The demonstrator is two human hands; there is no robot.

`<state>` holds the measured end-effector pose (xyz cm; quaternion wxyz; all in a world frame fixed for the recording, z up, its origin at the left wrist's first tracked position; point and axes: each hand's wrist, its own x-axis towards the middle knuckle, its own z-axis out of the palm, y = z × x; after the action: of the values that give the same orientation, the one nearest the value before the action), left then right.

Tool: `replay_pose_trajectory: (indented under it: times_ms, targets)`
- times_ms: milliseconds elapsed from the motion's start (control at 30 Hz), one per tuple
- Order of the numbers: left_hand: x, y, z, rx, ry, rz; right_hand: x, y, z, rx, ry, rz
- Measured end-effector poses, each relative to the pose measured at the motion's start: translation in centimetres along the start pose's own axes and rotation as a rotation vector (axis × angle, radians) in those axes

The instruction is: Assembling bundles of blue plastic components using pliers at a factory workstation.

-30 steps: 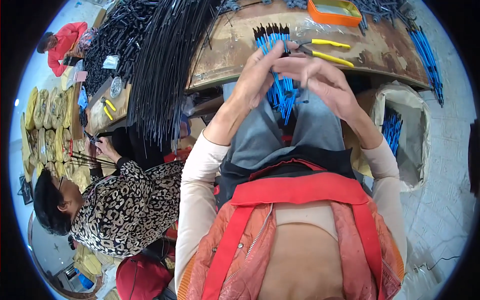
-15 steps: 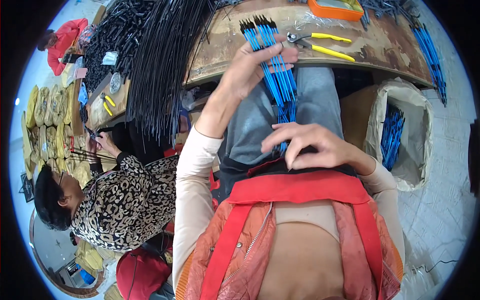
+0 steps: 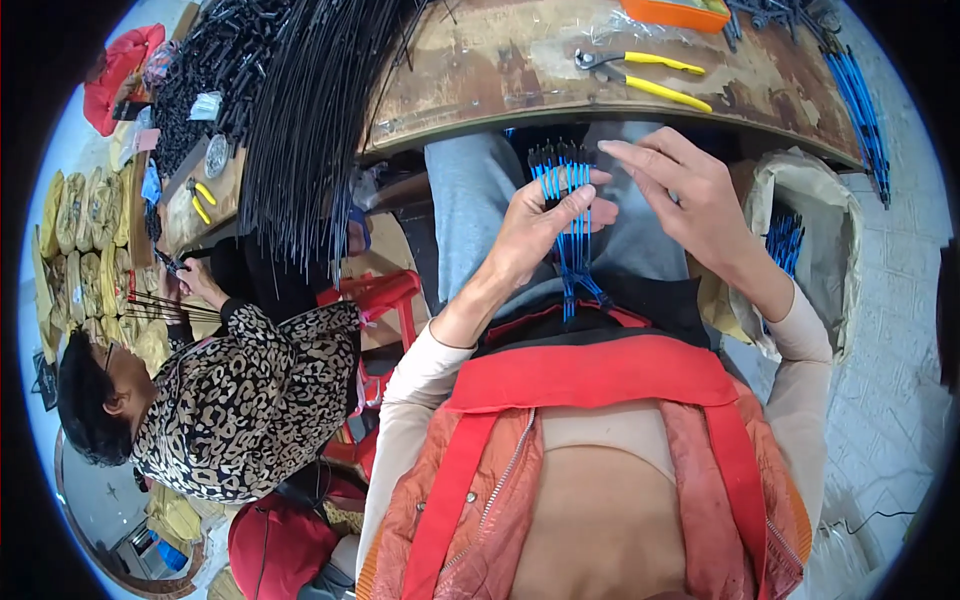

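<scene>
A wooden table is set at the far side, its left part covered by a mass of long black rods. A pale lined bin, partly filled with blue pieces, is placed at the right. Above the person's lap, at the near side of the table, a bundle of blue rods with dark far ends is gripped in the curled left hand, the thumb laid across it. The right hand is held partly spread, its bent fingers just beside those dark ends. Yellow-handled pliers are laid on the table.
</scene>
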<state>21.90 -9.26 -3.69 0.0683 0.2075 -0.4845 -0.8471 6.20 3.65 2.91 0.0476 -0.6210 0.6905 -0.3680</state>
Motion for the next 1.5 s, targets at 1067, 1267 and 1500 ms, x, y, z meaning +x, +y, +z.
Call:
replay_pose_trajectory:
  times_ms: [1067, 1267, 1500]
  targets:
    - [-0.9, -0.8, -0.1, 0.062, -0.067, 0.009, -0.8, -0.2, 2.0, 0.155, 0.06, 0.06]
    - [-1.0, -0.7, -0.1, 0.055, -0.098, 0.037, -0.6, -0.5, 1.9, -0.042, 0.127, -0.132]
    - [-0.9, -0.7, -0.1, 0.089, -0.135, 0.02, -0.6, -0.5, 1.7, -0.017, 0.101, -0.182]
